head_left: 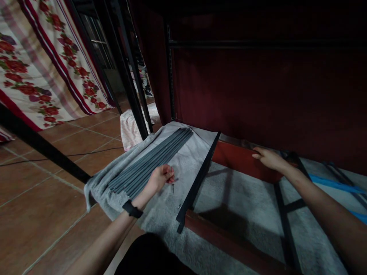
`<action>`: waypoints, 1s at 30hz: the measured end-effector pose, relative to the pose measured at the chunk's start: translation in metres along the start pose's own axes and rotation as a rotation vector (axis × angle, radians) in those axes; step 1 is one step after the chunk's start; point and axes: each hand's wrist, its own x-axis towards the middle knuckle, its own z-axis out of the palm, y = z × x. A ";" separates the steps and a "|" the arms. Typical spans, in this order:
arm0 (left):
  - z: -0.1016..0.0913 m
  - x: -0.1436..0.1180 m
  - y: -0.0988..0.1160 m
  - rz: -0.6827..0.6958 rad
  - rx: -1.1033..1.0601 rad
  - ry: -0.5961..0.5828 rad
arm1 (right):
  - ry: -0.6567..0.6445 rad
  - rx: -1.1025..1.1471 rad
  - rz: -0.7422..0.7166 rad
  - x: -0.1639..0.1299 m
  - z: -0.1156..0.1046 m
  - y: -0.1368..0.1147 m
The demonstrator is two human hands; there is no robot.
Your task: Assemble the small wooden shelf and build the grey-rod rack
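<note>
A: What is lying around the hands?

B: A bundle of grey rods (151, 160) is lying on a grey towel (186, 160), just beside the left hand (161, 177). Its fingers are pinching a small metal piece (172, 179); I cannot tell what it is. A black bar (197, 181) is lying between the hands.

A: And the right hand (268, 157)?

B: It is resting flat, fingers stretched, on a red board (243, 160) of the frame.

A: The room?

B: Brown tile floor (57, 179), a flowered curtain (37, 65) at left, a dark red cloth (258, 88) is hanging behind.

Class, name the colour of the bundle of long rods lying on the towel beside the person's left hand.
Grey: the rods show best in the head view.
</note>
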 end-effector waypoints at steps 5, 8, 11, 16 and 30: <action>0.031 0.066 0.055 0.244 -0.004 0.025 | 0.007 0.026 -0.010 0.000 -0.001 0.001; 0.065 0.101 0.082 0.295 -0.018 0.016 | -0.001 0.025 -0.008 -0.001 -0.001 0.002; 0.097 0.124 0.099 0.250 -0.106 -0.039 | -0.017 0.017 0.002 -0.002 -0.001 0.003; 0.133 0.139 0.109 0.151 -0.329 -0.140 | -0.031 0.013 0.005 -0.002 -0.001 0.006; 0.139 0.147 0.109 0.111 -0.614 -0.142 | -0.040 0.059 0.031 -0.002 -0.003 0.014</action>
